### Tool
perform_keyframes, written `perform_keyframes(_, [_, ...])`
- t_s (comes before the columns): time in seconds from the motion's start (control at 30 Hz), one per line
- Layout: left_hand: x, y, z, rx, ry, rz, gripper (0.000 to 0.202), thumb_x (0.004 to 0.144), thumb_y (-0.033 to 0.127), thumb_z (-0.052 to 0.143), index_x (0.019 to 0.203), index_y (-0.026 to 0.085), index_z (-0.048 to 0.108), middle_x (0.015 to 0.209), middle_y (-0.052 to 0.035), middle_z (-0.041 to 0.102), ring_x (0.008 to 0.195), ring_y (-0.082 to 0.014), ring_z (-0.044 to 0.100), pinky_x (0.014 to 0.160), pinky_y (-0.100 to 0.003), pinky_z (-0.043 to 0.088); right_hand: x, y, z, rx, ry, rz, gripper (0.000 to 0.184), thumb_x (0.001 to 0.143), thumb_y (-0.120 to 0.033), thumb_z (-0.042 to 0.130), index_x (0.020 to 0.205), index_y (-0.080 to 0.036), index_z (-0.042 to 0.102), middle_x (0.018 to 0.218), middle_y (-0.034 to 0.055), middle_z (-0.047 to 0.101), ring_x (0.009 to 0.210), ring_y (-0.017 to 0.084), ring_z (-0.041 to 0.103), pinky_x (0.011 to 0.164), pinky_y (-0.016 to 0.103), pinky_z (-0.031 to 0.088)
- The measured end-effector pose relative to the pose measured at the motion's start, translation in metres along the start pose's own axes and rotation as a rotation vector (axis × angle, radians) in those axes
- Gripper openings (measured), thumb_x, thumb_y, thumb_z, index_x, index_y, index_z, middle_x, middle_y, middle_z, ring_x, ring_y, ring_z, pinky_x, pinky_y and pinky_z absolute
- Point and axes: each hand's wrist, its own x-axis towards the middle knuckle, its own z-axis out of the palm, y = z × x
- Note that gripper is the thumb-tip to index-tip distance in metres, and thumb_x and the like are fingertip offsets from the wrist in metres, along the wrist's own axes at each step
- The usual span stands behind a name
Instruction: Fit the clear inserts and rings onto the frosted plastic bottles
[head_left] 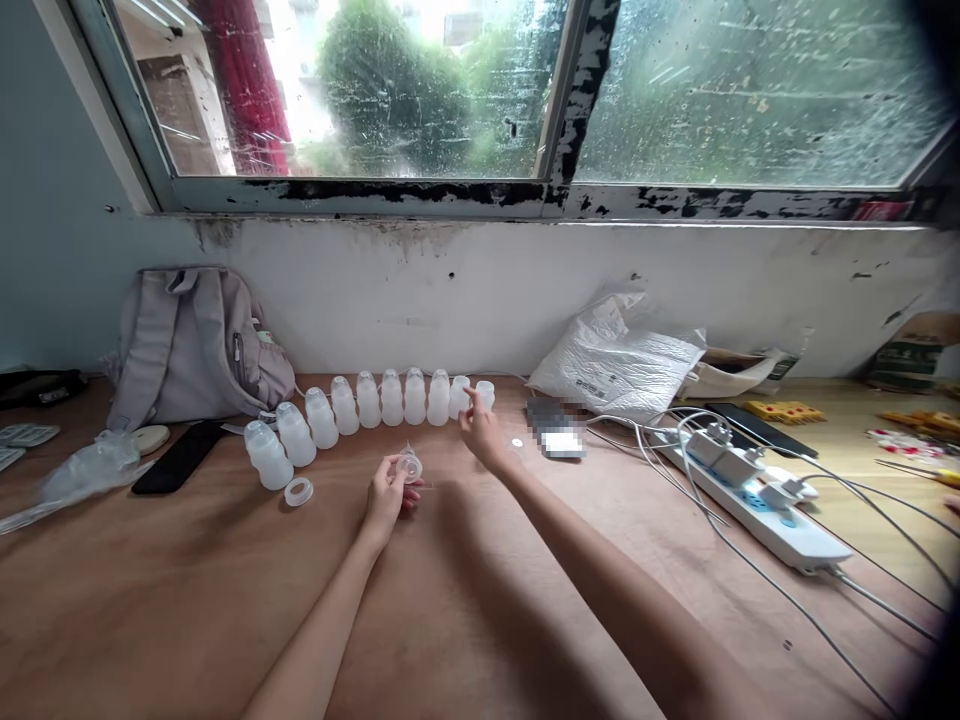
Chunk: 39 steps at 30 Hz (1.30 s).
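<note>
A curved row of several small translucent white bottles (367,405) stands on the wooden table (187,600). My left hand (388,495) is closed round a small clear cap-like piece (409,464) just in front of the row. My right hand (482,430) reaches to the row's right end, fingers loosely spread, fingertips touching or almost touching the last bottle (485,394). A loose white ring (298,491) lies left of my left hand. A tiny white disc (517,442) lies right of my right hand.
A grey backpack (196,345) leans on the wall at the back left, a black phone (178,457) in front of it. A white plastic bag (615,360), a power strip (754,495) with chargers and trailing cables fill the right side.
</note>
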Motion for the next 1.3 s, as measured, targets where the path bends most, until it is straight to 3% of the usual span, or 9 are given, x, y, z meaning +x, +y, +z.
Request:
perform_keyframes(0.17, [0.0,0.004,-0.002,-0.129,-0.099,-0.07,0.028,0.071,0.03,0.052,0.095,0.016,0.053,0.065,-0.0059,0.066,0.044,-0.0109,0.057,0.039,-0.017,0.04,0.062,0.008,-0.003,-0.304,-0.135,0.157,0.044,0.081,-0.016,0.036,0.124,-0.014,0.034,0.08,0.0096,0.059,0.07,0.02,0.053,0.059,0.025,0.035])
perform_keyframes(0.33, [0.0,0.009,-0.007,-0.22,-0.101,-0.118,0.027,0.071,0.028,0.053,0.094,0.014,0.054,0.068,-0.0069,0.067,0.045,-0.0106,0.058,0.041,-0.017,0.041,0.07,0.01,0.002,-0.357,-0.168,0.149,0.03,0.081,-0.017,0.038,0.109,-0.014,0.049,0.081,0.0115,0.057,0.072,0.021,0.052,0.056,0.026,0.034])
perform_keyframes(0.53, [-0.001,0.019,-0.009,-0.292,-0.104,-0.175,0.027,0.074,0.036,0.052,0.092,0.016,0.054,0.072,-0.0076,0.068,0.049,-0.0111,0.06,0.044,-0.018,0.044,0.042,-0.001,-0.021,-0.365,-0.095,0.038,0.018,0.08,-0.025,0.042,0.09,-0.019,0.056,0.099,0.0097,0.047,0.08,0.019,0.05,0.06,0.025,0.037])
perform_keyframes(0.63, [0.0,0.018,-0.009,-0.327,-0.11,-0.194,0.032,0.075,0.042,0.05,0.095,0.016,0.053,0.072,-0.0076,0.068,0.05,-0.0119,0.061,0.044,-0.018,0.044,0.017,-0.007,-0.037,-0.254,-0.037,-0.134,0.013,0.076,-0.026,0.047,0.081,-0.018,0.056,0.093,0.0078,0.048,0.083,0.018,0.049,0.07,0.027,0.038])
perform_keyframes(0.7, [0.0,0.016,-0.008,-0.355,-0.112,-0.199,0.036,0.075,0.045,0.05,0.097,0.016,0.052,0.073,-0.0083,0.068,0.051,-0.013,0.062,0.045,-0.019,0.045,-0.004,-0.011,-0.044,-0.165,-0.094,-0.211,0.011,0.077,-0.026,0.045,0.077,-0.018,0.054,0.083,0.0051,0.052,0.076,0.017,0.05,0.069,0.027,0.039])
perform_keyframes(0.8, [-0.002,0.016,-0.006,-0.381,-0.116,-0.193,0.04,0.075,0.046,0.05,0.101,0.016,0.051,0.075,-0.0087,0.067,0.054,-0.014,0.062,0.046,-0.02,0.046,-0.034,-0.014,-0.045,-0.055,-0.128,-0.242,0.013,0.077,-0.028,0.047,0.085,-0.019,0.051,0.083,0.005,0.055,0.078,0.018,0.052,0.069,0.03,0.04])
perform_keyframes(0.93, [-0.007,0.018,-0.002,-0.37,-0.123,-0.165,0.041,0.073,0.045,0.054,0.105,0.019,0.05,0.083,-0.0069,0.065,0.057,-0.0133,0.063,0.047,-0.02,0.047,-0.063,-0.011,-0.029,0.129,-0.133,-0.203,0.046,0.074,-0.031,0.053,0.116,-0.018,0.037,0.103,0.0095,0.054,0.092,0.021,0.052,0.077,0.035,0.041])
perform_keyframes(1.1, [-0.01,0.018,-0.001,-0.435,-0.088,-0.123,0.053,0.07,0.038,0.062,0.116,0.023,0.039,0.099,-0.008,0.06,0.072,-0.0143,0.063,0.059,-0.023,0.049,-0.079,-0.004,-0.008,0.328,-0.166,-0.051,0.042,0.074,-0.036,0.054,0.111,-0.02,0.041,0.095,0.0058,0.059,0.084,0.02,0.056,0.072,0.032,0.044])
perform_keyframes(1.3, [-0.014,0.019,0.003,-0.563,-0.167,-0.165,0.043,0.069,0.03,0.065,0.107,0.019,0.05,0.105,-0.0076,0.058,0.083,-0.013,0.059,0.069,-0.022,0.047,-0.082,-0.007,-0.022,0.068,-0.106,-0.231,0.046,0.073,-0.037,0.057,0.116,-0.022,0.048,0.093,0.0069,0.056,0.085,0.022,0.049,0.077,0.036,0.041])
